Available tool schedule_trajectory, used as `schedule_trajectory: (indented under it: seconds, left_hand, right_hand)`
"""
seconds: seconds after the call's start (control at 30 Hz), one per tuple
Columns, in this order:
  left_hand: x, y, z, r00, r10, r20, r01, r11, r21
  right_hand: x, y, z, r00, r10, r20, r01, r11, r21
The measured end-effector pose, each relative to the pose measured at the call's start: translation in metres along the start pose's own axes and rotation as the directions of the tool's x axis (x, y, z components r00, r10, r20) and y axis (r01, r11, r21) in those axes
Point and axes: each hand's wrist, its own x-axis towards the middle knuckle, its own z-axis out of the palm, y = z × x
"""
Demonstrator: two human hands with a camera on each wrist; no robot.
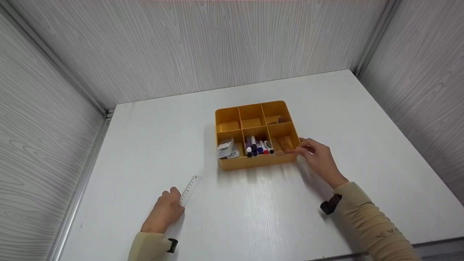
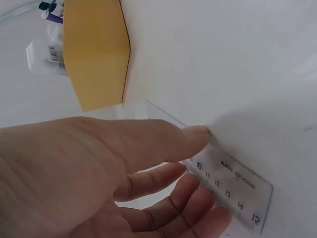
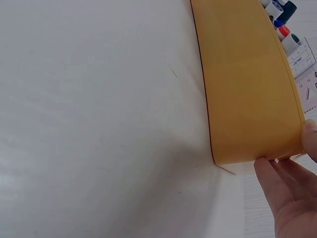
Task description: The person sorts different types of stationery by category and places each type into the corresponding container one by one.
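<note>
My left hand [image 1: 166, 209] pinches a clear plastic ruler [image 1: 189, 190] low over the white table, front left of the yellow organizer box [image 1: 237, 165]. In the left wrist view the ruler [image 2: 237, 179] slants past the thumb and fingertips, its numbers reading mirrored. My right hand [image 1: 319, 158] grips the box's front right corner. In the right wrist view, the thumb of the right hand [image 3: 292, 193] is at the rim and its fingers lie against the side wall.
The box has six compartments. Several markers [image 1: 259, 145] stand in the front middle one, and clear plastic cases [image 1: 226, 146] fill the front left. Clear rulers [image 3: 304, 67] lean in the front right, and a small dark item [image 1: 281, 120] lies behind them. Wood-grain panels [image 1: 217, 43] enclose the table.
</note>
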Motion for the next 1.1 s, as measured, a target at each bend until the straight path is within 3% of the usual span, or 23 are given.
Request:
schedule_trajectory:
  seconds: [0.2, 0.47, 0.97, 1.1]
  left_hand:
    - [0.004, -0.002, 0.000, 0.996, -0.064, 0.056, 0.068, 0.995, -0.074]
    - [0.009, -0.001, -0.003, 0.997, -0.055, 0.051, 0.062, 0.988, -0.140]
    - [0.015, 0.011, -0.012, 0.997, -0.007, -0.080, -0.009, 0.981, -0.191]
    - [0.016, 0.013, -0.017, 0.990, 0.035, -0.140, -0.063, 0.977, -0.205]
  right_hand:
    - [0.002, 0.001, 0.001, 1.000, -0.030, -0.009, 0.030, 0.999, 0.012]
    - [0.002, 0.000, 0.001, 1.000, -0.013, -0.003, 0.013, 1.000, 0.012]
    - [0.001, 0.001, 0.000, 1.000, -0.009, -0.013, 0.009, 1.000, 0.019]
    - [0.000, 0.002, 0.000, 1.000, -0.013, -0.006, 0.013, 1.000, 0.016]
